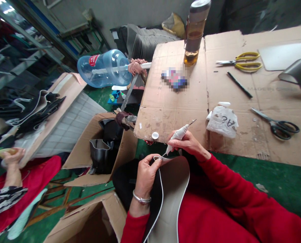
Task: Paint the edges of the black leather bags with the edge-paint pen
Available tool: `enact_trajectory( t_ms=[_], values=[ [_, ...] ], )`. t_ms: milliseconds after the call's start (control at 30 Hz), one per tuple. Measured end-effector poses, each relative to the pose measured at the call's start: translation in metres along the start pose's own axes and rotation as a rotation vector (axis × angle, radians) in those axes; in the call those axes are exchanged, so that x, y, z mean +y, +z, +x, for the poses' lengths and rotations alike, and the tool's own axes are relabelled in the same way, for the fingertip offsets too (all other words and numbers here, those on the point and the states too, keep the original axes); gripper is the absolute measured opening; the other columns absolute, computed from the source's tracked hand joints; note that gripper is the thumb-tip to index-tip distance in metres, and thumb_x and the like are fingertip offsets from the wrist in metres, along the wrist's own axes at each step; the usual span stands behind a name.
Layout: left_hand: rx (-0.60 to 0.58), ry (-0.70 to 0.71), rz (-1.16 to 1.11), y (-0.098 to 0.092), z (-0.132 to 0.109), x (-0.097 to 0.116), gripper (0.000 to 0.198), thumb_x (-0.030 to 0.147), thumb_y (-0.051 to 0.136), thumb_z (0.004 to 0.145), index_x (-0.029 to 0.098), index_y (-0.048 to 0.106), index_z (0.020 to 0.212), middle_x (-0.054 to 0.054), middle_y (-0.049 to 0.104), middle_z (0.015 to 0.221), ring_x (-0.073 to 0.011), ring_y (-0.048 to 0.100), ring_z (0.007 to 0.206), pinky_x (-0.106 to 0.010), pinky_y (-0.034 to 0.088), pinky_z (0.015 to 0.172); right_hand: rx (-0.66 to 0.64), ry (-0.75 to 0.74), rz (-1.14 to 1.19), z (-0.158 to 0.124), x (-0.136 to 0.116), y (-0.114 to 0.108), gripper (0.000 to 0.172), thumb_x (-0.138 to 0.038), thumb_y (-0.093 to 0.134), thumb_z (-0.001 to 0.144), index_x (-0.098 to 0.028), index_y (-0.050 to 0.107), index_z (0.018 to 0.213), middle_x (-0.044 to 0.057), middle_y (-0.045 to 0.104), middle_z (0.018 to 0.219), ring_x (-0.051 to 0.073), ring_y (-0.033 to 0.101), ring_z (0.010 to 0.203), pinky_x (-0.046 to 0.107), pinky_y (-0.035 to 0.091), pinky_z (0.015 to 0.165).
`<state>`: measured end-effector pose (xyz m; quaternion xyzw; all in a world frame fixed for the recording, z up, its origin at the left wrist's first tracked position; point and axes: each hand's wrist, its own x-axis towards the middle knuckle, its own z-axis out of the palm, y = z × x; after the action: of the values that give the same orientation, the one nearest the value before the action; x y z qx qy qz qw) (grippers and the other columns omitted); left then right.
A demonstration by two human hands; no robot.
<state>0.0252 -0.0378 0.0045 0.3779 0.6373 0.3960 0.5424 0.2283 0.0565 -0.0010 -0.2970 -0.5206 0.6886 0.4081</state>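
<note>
My left hand [146, 173], a silver bangle at its wrist, pinches the upper edge of a bag-like piece [169, 189]. That piece is black on one side and grey-beige on the other, with white piping along its edges. My right hand [189, 145] is closed around a white-handled awl [178, 135] that looks wrapped in tape. A thin metal shank sticks out of the awl's upper end. Its lower point meets the piped edge right beside my left fingertips; whether it pierces the material I cannot make out. A small white cap [155, 135] lies at the table edge just beyond.
On the cardboard-covered table [175, 111] are black scissors [279, 126], yellow-handled snips [243, 62], a black rod [239, 84], a crumpled plastic bag [222, 122] and a drink bottle [196, 32]. Open cartons [77, 153] stand at left. Another person's hand [13, 157] works at far left.
</note>
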Motion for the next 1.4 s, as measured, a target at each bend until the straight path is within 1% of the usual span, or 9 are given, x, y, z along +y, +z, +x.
enact_trajectory(
  t_ms=[267, 433, 600, 733, 933, 1067, 1167, 1300, 1400],
  values=[
    [0.050, -0.011, 0.007, -0.009, -0.004, 0.000, 0.025, 0.037, 0.080, 0.079, 0.016, 0.080, 0.092, -0.004, 0.076, 0.083, -0.0181, 0.065, 0.074, -0.027, 0.050, 0.073, 0.318, -0.036, 0.161, -0.001, 0.016, -0.002, 0.031, -0.046, 0.081, 0.083, -0.017, 0.071, 0.087, 0.000, 0.067, 0.064, 0.013, 0.060, 0.054, 0.022, 0.045, 0.048],
    [0.046, 0.002, 0.013, -0.011, -0.004, 0.002, 0.024, 0.035, 0.081, 0.077, 0.015, 0.081, 0.091, -0.006, 0.078, 0.087, -0.0207, 0.068, 0.080, -0.028, 0.051, 0.076, 0.353, -0.042, 0.139, 0.000, 0.019, -0.001, 0.029, -0.045, 0.081, 0.083, -0.019, 0.072, 0.088, -0.001, 0.065, 0.063, 0.013, 0.059, 0.054, 0.021, 0.045, 0.048],
    [-0.031, -0.038, 0.001, -0.011, -0.006, 0.007, 0.027, 0.034, 0.081, 0.077, 0.017, 0.082, 0.098, -0.007, 0.079, 0.091, -0.0212, 0.069, 0.083, -0.029, 0.051, 0.078, 0.379, -0.059, 0.112, 0.000, 0.019, -0.001, 0.027, -0.044, 0.081, 0.084, -0.019, 0.072, 0.087, -0.002, 0.064, 0.062, 0.012, 0.057, 0.051, 0.021, 0.042, 0.046],
    [-0.044, -0.056, -0.015, -0.011, -0.007, 0.005, 0.028, 0.034, 0.082, 0.077, 0.018, 0.082, 0.100, -0.007, 0.080, 0.094, -0.0210, 0.070, 0.085, -0.029, 0.051, 0.081, 0.370, -0.079, 0.122, 0.001, 0.019, -0.001, 0.024, -0.041, 0.080, 0.085, -0.019, 0.072, 0.087, -0.003, 0.063, 0.062, 0.011, 0.057, 0.051, 0.021, 0.043, 0.047],
    [-0.032, 0.002, 0.032, -0.013, -0.009, 0.003, 0.024, 0.034, 0.080, 0.079, 0.017, 0.083, 0.096, -0.007, 0.080, 0.094, -0.0230, 0.070, 0.089, -0.031, 0.051, 0.084, 0.385, -0.093, 0.116, 0.002, 0.018, 0.001, 0.024, -0.041, 0.080, 0.086, -0.019, 0.072, 0.088, -0.002, 0.066, 0.064, 0.012, 0.060, 0.053, 0.021, 0.046, 0.049],
    [0.125, 0.034, 0.036, -0.022, -0.013, 0.003, 0.027, 0.039, 0.080, 0.078, 0.016, 0.081, 0.093, -0.006, 0.078, 0.086, -0.0207, 0.068, 0.079, -0.030, 0.051, 0.076, 0.405, -0.104, 0.090, 0.001, 0.016, 0.002, 0.024, -0.042, 0.079, 0.086, -0.019, 0.072, 0.089, -0.002, 0.066, 0.063, 0.013, 0.061, 0.053, 0.021, 0.046, 0.049],
    [0.301, 0.048, -0.084, -0.039, -0.016, 0.006, 0.038, 0.045, 0.084, 0.072, 0.015, 0.080, 0.095, -0.006, 0.077, 0.086, -0.0198, 0.068, 0.075, -0.030, 0.053, 0.072, 0.421, -0.111, 0.047, 0.000, 0.015, 0.002, 0.024, -0.042, 0.079, 0.085, -0.019, 0.073, 0.089, -0.001, 0.068, 0.065, 0.013, 0.061, 0.053, 0.022, 0.046, 0.048],
    [0.578, 0.069, -0.298, -0.075, -0.030, 0.024, 0.048, 0.046, 0.090, 0.061, 0.016, 0.077, 0.096, -0.004, 0.077, 0.086, -0.0214, 0.070, 0.077, -0.034, 0.056, 0.076, 0.466, -0.112, -0.025, -0.001, 0.017, 0.002, 0.024, -0.042, 0.079, 0.084, -0.019, 0.073, 0.088, 0.000, 0.070, 0.066, 0.014, 0.061, 0.053, 0.023, 0.046, 0.046],
    [0.795, 0.117, -0.365, -0.109, -0.051, 0.041, 0.046, 0.042, 0.088, 0.060, 0.017, 0.076, 0.097, -0.002, 0.077, 0.084, -0.0217, 0.070, 0.075, -0.035, 0.057, 0.077, 0.497, -0.105, -0.034, -0.001, 0.021, 0.001, 0.024, -0.042, 0.080, 0.082, -0.020, 0.073, 0.089, 0.000, 0.069, 0.066, 0.015, 0.063, 0.053, 0.022, 0.046, 0.046]
  ],
)
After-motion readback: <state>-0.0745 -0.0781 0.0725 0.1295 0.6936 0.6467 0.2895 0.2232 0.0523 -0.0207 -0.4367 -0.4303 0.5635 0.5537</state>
